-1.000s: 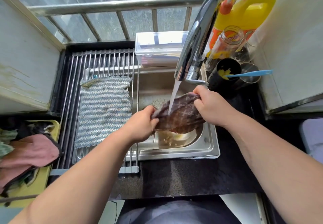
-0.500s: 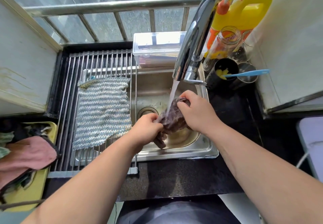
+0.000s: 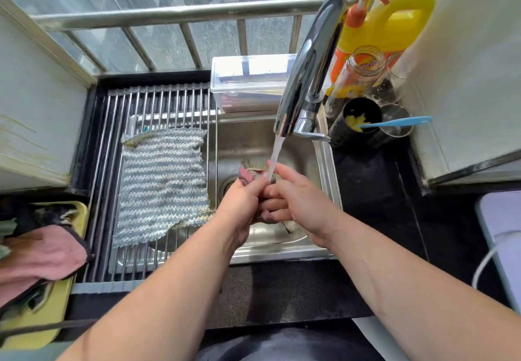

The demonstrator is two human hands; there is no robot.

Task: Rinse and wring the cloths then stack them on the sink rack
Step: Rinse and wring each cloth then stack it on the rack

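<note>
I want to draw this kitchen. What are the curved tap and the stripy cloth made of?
The curved shiny tap looks like polished metal, maybe chrome: it mirrors the window. The grey-striped flat cloth looks like knitted fabric: zigzag ridges, fuzzy edges.

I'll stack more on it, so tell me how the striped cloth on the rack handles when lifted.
Probably floppy: the striped cloth lies flat with wavy edges on the sink rack. Its knit texture looks rough, so likely not slippery.

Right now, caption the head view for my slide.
Left hand and right hand squeeze a dark cloth under the tap; striped cloth on the rack.
</note>
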